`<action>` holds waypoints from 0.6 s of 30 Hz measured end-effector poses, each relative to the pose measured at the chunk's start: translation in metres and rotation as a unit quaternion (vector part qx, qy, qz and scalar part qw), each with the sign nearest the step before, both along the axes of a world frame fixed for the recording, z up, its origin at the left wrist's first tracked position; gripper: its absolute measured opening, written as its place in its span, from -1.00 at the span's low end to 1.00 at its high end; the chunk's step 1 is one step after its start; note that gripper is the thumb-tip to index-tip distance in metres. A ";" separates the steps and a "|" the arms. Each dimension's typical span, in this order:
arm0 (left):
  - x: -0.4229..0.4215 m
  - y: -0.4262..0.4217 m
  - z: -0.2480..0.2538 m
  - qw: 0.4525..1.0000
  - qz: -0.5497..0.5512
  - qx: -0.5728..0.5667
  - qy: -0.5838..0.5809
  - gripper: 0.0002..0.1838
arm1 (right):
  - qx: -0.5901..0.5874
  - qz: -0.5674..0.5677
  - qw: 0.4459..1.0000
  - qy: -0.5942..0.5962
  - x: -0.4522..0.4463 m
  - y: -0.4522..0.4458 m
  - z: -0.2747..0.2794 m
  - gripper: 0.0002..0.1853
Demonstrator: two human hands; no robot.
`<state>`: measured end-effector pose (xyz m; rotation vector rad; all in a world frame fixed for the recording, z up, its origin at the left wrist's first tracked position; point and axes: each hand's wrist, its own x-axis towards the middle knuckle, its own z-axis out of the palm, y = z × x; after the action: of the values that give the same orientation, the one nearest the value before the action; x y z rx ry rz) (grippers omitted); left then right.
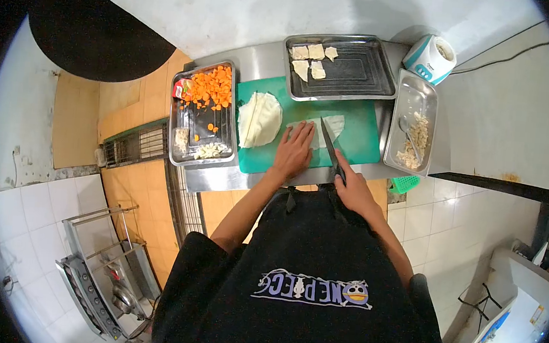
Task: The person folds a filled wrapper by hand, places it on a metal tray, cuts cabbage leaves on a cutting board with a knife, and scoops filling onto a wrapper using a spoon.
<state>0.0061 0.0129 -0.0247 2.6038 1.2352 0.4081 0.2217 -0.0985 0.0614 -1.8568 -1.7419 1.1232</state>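
Both arms reach forward from a black shirt [307, 251] over the work table. The left hand [297, 147] lies palm down, fingers stretched out and slightly apart, resting on a thin pale sheet [334, 126] without gripping it. The right hand [353, 184] is closed around the handle of a knife [332, 147], its blade pointing away from the body, lying across the sheet just right of the left fingers.

A pale wall [255, 9] rises behind, and a white tiled floor [442, 214] shows at the right. The metal table [212, 181] carries a green cutting board [364, 133], and the sheet is on this board, right of its middle. A metal rack [81, 295] stands at the lower left.

The back tray [360, 68] overlaps the board's far edge. The left tray [186, 118] sits beside the board, and a metal pan [416, 95] stands at its right, near a white and teal appliance [422, 57]. A stack of pale sheets [260, 120] lies left of the left hand. Smaller still are the chopped carrots [210, 88] in the left tray, crumbly pale food [418, 134] and a spoon [409, 132] in the pan, cut pale pieces [300, 52] in the back tray, and a red packet [178, 89] by the carrots.
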 end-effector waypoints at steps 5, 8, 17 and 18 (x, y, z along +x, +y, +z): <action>0.000 0.002 -0.004 0.999 -0.010 0.000 0.034 -0.28 | -0.045 0.016 0.996 -0.072 -0.017 0.011 0.002 -0.20; -0.002 0.002 -0.007 0.999 -0.009 0.003 0.047 -0.26 | -0.046 0.023 0.996 -0.074 -0.022 0.013 0.000 -0.19; 0.001 0.001 0.000 1.000 -0.002 -0.002 0.030 -0.24 | -0.066 0.015 0.992 -0.104 -0.033 0.013 0.004 -0.19; 0.001 0.001 0.001 1.000 0.003 -0.006 0.024 -0.24 | -0.068 0.016 0.992 -0.104 -0.035 0.013 0.004 -0.19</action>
<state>0.0068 0.0137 -0.0241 2.6141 1.2571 0.3400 0.1868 -0.0852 0.0659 -2.1016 -1.8530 1.1187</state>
